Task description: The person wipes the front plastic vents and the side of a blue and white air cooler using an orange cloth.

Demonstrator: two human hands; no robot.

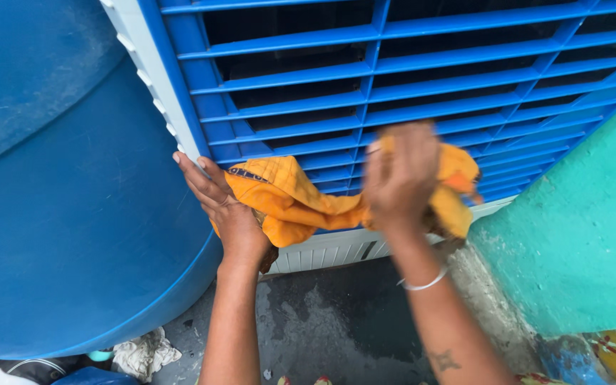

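**Two Hands and an Orange Cloth at a Blue Louvred Grille**

The blue louvred grille (408,78) filled the upper part of the view, and everything else sat around it. An orange cloth (301,203) lay stretched across the lower slats of the grille, pressed against them and reaching down to the white ribbed base (322,251) under the grille.

The left hand (226,214) was at the grille's lower left corner. Its fingers pointed up along the pale edge strip (152,93) that borders the grille there, and the lower part of the hand closed on the left end of the cloth, pinning a bunched fold. The right hand (397,178) was further right along the same low slats. It showed as a blur, fingers curled over the right part of the cloth and gripping it against the grille; some of the cloth stuck out beyond it toward the grille's right edge. A thin silver bangle (425,283) circled the right wrist, and a small dark mark showed on the forearm below it.

Left of the grille stood a large blue drum (58,214), its curved wall just beside the left hand. Right of the grille rose a teal wall (586,235). Below the grille's white base lay wet, dark concrete floor (336,321). A crumpled whitish rag (145,354) rested on that floor under the drum.
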